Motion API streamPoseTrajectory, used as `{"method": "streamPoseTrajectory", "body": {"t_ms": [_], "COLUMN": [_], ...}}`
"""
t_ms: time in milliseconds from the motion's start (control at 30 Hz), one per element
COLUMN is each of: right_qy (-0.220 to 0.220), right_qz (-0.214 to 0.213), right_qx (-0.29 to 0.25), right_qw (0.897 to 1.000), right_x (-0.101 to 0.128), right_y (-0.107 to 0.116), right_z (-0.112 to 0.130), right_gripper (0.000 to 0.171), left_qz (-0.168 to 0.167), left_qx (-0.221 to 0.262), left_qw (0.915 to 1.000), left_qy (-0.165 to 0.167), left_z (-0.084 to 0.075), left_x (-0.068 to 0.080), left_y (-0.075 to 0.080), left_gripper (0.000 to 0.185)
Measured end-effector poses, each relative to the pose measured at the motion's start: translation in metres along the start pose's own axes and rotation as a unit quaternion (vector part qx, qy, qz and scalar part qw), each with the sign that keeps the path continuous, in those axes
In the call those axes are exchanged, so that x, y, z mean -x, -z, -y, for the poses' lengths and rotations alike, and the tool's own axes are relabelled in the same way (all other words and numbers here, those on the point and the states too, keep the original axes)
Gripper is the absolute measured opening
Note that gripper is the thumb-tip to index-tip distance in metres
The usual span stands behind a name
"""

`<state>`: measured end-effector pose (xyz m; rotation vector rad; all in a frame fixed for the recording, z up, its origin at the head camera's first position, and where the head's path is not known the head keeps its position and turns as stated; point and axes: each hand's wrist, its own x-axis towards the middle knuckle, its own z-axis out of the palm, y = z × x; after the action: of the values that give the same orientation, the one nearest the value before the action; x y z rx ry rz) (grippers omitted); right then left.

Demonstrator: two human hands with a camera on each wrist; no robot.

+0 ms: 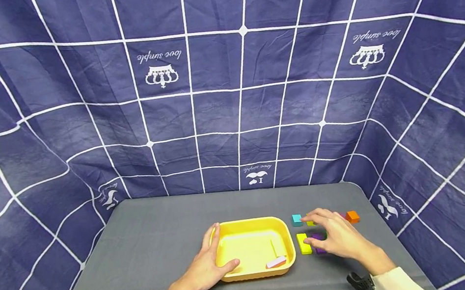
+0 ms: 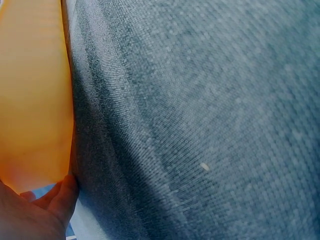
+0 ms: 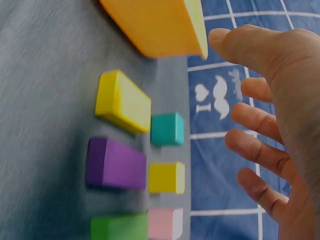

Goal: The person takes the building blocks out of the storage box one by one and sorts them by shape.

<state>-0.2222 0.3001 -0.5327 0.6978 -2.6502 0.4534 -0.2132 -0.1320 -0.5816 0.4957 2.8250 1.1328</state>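
Observation:
A shallow yellow plastic bin (image 1: pixel 248 221) sits on the grey cloth. My left hand (image 1: pixel 203 269) grips its left side, thumb over the rim and fingers along the outer wall. Inside the bin lie a yellow block (image 1: pixel 278 247) and a pink-and-white block (image 1: pixel 276 262). To the bin's right, my right hand (image 1: pixel 339 235) hovers over coloured blocks, fingers spread and holding nothing. Under or beside it are a yellow block (image 3: pixel 125 102), a purple block (image 3: pixel 116 164), a teal block (image 3: pixel 167 129), a smaller yellow block (image 3: pixel 166 178), a green block (image 3: pixel 119 227) and a pink block (image 3: pixel 162 223).
An orange block (image 1: pixel 352 217) stands beyond the right hand, at the far right of the group. Behind and beside the grey tabletop (image 1: pixel 159 224) hangs a blue cloth (image 1: pixel 219 112) with white grid lines.

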Motion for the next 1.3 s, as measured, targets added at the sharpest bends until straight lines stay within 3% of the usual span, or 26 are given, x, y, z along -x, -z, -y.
{"method": "streamPoseTrajectory", "body": {"t_ms": [400,667,900,1300], "right_qy": [0.066,0.120,0.164,0.195], "right_qz": [0.064,0.107,0.177,0.300], "right_qx": [-0.003,-0.002,0.002,-0.002], "right_qw": [0.996,0.987,0.971,0.934], "right_x": [-0.030,-0.049,-0.065,-0.087], "right_y": [-0.008,-0.009,-0.014,-0.031], "right_z": [0.030,0.045,0.057,0.074], "right_gripper": [0.060,0.062,0.057,0.042], "left_qz": [0.000,0.000,0.001,0.000], "left_qx": [-0.003,-0.005,-0.002,-0.004], "left_qw": [1.0000,1.0000,1.0000,1.0000], "left_qy": [-0.001,0.005,0.006,0.007], "left_z": [-0.001,0.002,0.002,0.002], "left_x": [-0.001,-0.002,-0.001,-0.001], "left_y": [0.001,-0.001,-0.002,-0.003], "left_gripper": [0.124,0.124,0.123,0.122]}}
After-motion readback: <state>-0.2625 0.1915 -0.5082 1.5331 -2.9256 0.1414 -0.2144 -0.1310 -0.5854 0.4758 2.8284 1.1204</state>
